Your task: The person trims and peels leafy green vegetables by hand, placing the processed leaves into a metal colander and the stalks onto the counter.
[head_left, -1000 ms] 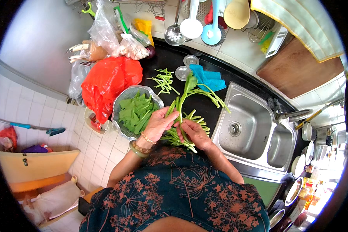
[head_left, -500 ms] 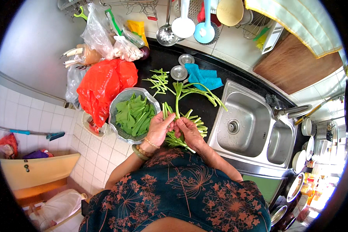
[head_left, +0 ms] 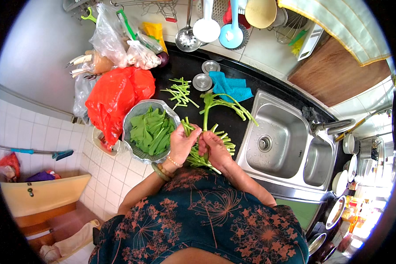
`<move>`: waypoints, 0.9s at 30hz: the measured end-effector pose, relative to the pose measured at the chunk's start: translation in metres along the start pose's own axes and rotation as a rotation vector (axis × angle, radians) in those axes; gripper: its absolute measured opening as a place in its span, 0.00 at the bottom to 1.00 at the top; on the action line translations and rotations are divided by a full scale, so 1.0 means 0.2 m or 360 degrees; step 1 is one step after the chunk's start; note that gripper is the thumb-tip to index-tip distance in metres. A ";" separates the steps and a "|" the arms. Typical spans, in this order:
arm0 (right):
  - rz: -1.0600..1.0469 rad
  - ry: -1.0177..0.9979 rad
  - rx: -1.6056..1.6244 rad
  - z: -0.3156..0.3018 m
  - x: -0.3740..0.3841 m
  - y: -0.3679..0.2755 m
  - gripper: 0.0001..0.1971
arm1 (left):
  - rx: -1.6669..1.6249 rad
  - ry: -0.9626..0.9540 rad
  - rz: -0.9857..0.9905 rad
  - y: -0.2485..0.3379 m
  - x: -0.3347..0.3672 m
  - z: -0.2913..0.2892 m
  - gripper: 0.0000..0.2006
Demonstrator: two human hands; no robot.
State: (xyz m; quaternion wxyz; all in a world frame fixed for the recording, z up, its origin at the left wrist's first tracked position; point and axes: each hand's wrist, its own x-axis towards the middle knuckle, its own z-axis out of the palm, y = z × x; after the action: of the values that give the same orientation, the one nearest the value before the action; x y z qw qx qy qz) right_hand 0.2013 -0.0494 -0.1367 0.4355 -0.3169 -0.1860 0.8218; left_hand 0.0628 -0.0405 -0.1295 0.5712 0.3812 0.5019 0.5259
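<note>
Green stalk (head_left: 206, 118) stands out from the fingertips over the black table (head_left: 176, 70), its long axis running near to far, its leafy tip farthest. The right hand (head_left: 216, 150) is the nearer one, pinching the near end. The left hand (head_left: 184, 141), just to the left, is closed on short stem pieces (head_left: 186, 125); whether it also touches the stalk I cannot tell. Near and partly under the right hand lies a bundle of stems (head_left: 225, 141). Left of the hands sits a bowl (head_left: 134, 150) of leaves (head_left: 153, 131); farther off are cut stems (head_left: 179, 93) and a blue cloth (head_left: 231, 88), with the sink (head_left: 288, 132) to the right.
</note>
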 end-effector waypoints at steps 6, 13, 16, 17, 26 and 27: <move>0.0318 -0.0688 0.0431 -0.07 -0.02 -0.10 0.13 | -0.0849 -0.0178 -0.0519 0.00 0.04 -0.06 0.08; -0.0311 0.0305 -0.1895 -0.41 0.06 -0.32 0.12 | -0.0702 -0.0128 -0.0459 0.14 0.12 -0.21 0.06; -0.0508 0.0406 -0.2219 -0.60 0.17 -0.35 0.09 | -0.0699 -0.0171 -0.0489 0.22 0.10 -0.23 0.06; -0.0736 0.0544 -0.2380 -0.70 0.20 -0.30 0.09 | -0.0705 -0.0186 -0.0501 0.23 0.10 -0.25 0.06; -0.1237 -0.0064 -0.1871 0.05 0.18 -0.25 0.09 | -0.0565 -0.0010 -0.0556 0.24 0.02 -0.31 0.11; -0.1242 -0.0156 -0.1823 0.13 0.17 -0.21 0.08 | -0.0574 0.0009 -0.0552 0.22 0.02 -0.30 0.11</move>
State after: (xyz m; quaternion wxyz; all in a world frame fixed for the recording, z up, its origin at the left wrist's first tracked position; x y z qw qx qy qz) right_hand 0.1946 0.0020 -0.1065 0.4543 -0.3693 -0.7103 0.3908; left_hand -0.0052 -0.0355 -0.0995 0.7103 0.1797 0.4594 0.5022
